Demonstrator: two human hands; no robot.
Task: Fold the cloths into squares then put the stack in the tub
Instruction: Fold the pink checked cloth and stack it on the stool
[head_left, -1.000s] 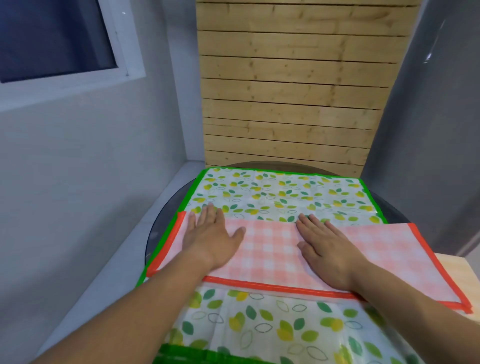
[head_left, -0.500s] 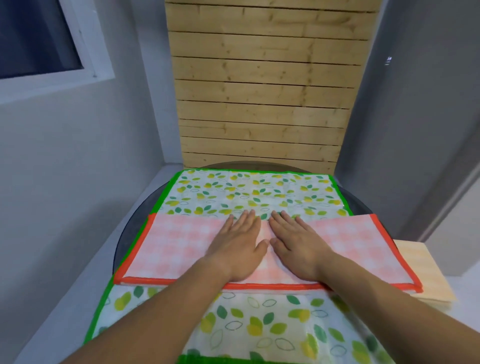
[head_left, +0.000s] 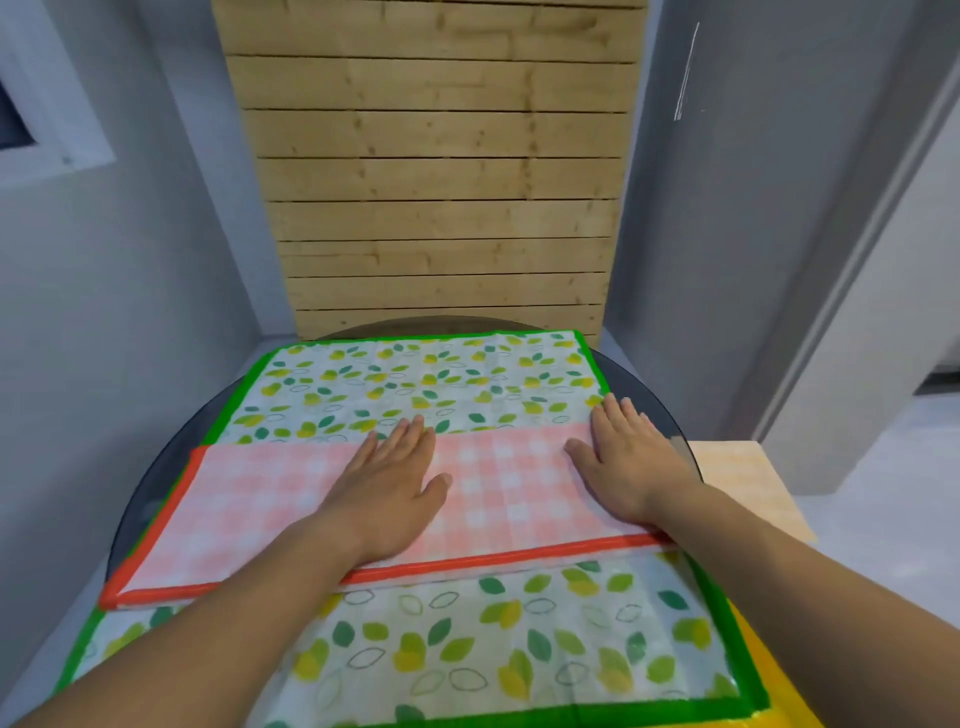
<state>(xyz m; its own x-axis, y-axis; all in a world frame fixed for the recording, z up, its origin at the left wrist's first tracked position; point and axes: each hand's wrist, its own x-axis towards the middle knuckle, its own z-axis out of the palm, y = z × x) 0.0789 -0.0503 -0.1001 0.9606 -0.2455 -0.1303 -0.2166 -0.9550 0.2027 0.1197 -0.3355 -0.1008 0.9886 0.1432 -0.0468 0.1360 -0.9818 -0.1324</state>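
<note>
I see a round counter made of dark glass, and I can see through it a little. Its curved edge shows on the left and on the far right. Behind it stands a tall panel of pale wooden boards, laid one above the other with thin dark lines between them. A grey wall is on the left, with the corner of a white window frame high up. Another grey wall is on the right, with a pale upright frame beside it. Past that, I see a light floor.
</note>
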